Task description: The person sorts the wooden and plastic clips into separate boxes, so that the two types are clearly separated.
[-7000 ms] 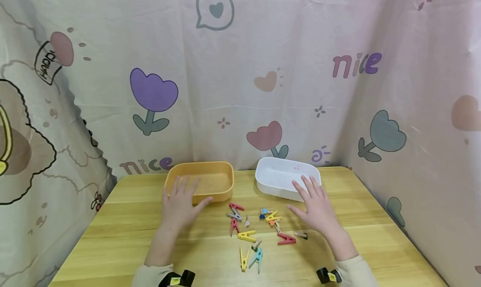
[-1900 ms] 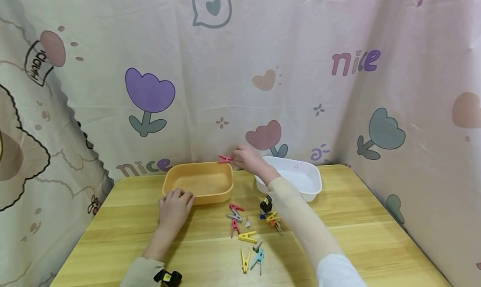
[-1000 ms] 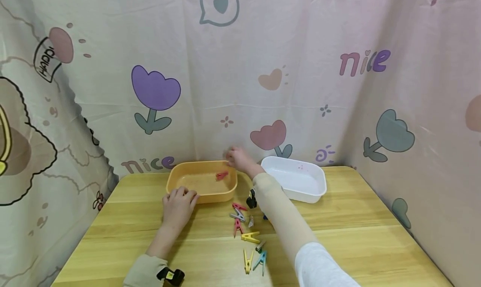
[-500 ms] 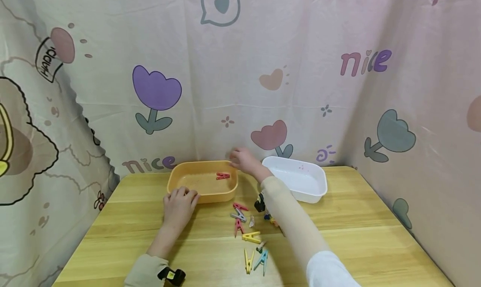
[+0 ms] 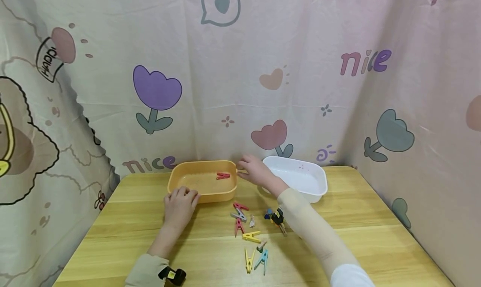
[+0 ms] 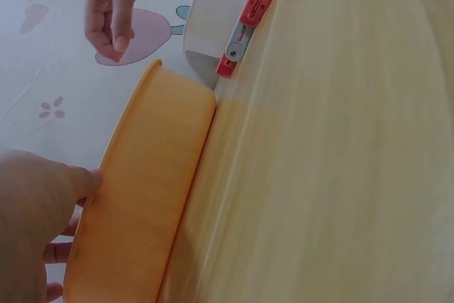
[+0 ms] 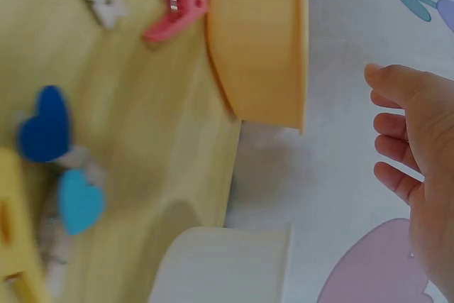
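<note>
One front yellow clip (image 5: pixel 249 266) and one blue clip (image 5: pixel 264 258) lie nearest on the wooden desk (image 5: pixel 112 232), side by side with their legs spread. Just beyond them is a small wooden clip (image 5: pixel 261 247) with a dark green piece, then a middle yellow clip (image 5: pixel 248 237). Past that, a near pink clip (image 5: pixel 238 227), a grey clip (image 5: pixel 239 214) and a far pink clip (image 5: pixel 240 206) form a close line, with a small pale clip (image 5: pixel 251 221) just beside it. To their right lies a small cluster with a dark blue heart (image 7: pixel 45 125) and a light blue heart (image 7: pixel 81 201), partly hidden in the head view by the black wrist camera (image 5: pixel 278 217). Farther off, the left hand (image 5: pixel 181 205) pinches the near rim of the orange tray (image 5: pixel 210 198) between thumb and fingers. Inside this tray, toward its right end, rests a red clip (image 5: pixel 223 176). The right hand (image 5: pixel 257 172) hangs in the air near the tray's right end, apart from it in both wrist views; its fingers are loosely bent and hold nothing. Behind the right forearm, near the desk's far edge, stands a white tray (image 5: pixel 300 180). Last comes a pale curtain (image 5: pixel 210 91) printed with flowers, hearts and lettering.
</note>
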Tool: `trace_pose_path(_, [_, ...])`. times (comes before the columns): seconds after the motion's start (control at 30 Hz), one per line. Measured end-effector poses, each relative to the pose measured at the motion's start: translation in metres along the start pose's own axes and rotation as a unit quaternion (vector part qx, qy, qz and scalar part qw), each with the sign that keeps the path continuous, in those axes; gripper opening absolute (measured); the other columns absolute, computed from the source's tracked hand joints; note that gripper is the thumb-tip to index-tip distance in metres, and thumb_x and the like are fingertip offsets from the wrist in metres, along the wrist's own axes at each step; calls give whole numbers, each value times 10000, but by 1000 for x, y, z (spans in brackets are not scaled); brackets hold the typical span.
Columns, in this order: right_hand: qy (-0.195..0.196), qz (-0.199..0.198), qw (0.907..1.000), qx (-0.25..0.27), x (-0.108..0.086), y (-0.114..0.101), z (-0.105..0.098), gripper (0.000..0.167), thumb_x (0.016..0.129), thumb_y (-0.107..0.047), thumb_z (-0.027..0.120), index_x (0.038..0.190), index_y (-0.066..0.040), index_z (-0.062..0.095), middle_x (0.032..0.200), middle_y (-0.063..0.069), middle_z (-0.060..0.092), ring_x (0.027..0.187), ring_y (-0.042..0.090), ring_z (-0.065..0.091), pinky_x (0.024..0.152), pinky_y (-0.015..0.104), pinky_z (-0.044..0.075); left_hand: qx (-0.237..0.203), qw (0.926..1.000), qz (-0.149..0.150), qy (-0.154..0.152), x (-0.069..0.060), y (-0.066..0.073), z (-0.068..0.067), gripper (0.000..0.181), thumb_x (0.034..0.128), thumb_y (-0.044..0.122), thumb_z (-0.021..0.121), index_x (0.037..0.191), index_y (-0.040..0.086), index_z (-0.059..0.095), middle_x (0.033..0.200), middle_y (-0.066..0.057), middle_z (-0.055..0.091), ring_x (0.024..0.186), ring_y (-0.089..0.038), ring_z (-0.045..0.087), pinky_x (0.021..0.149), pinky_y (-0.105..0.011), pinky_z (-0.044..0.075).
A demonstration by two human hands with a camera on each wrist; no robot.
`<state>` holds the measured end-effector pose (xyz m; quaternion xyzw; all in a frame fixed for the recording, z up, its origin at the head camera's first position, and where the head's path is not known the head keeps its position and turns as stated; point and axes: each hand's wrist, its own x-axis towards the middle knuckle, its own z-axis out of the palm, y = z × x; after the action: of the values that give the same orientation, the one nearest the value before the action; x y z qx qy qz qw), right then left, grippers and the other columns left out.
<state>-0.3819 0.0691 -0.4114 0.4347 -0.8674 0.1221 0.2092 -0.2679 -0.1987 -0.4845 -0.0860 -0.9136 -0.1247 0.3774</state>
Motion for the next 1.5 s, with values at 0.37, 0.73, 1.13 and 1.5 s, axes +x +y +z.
trace_pose_path(0.37, [49,-195,9998,-70,-46,-10,6,195,876,-243,728,1011,-104,703,998,26,629,945,181,584,851,321,510,-25,10000,-94,-10,-1,1,0,105,839,251,756,863,155,721,851,-68,609,812,-319,571,744,-537,413])
trace_pose_path(0.73, [-333,-373,9986,-184,-73,-21,21,161,868,-279,734,941,-137,714,977,-4,631,909,148,586,808,298,515,-29,10000,-90,-2,0,2,0,109,835,245,763,858,147,723,843,-74,606,809,-321,561,748,-546,417])
trace_pose_path(1.13, [-994,-477,9938,-163,-81,-24,37,132,882,-306,714,852,-183,677,919,-42,611,849,118,533,764,256,467,9,10000,-58,56,-1,2,0,108,830,252,765,855,154,727,841,-68,608,791,-312,558,727,-529,408])
trace_pose_path(1.5, [-1175,-436,9919,-213,-81,-26,39,116,860,-259,742,841,-163,679,901,-32,602,817,122,511,738,252,453,0,10000,-40,82,-2,0,2,109,833,255,762,853,153,726,847,-68,609,797,-310,558,734,-532,409])
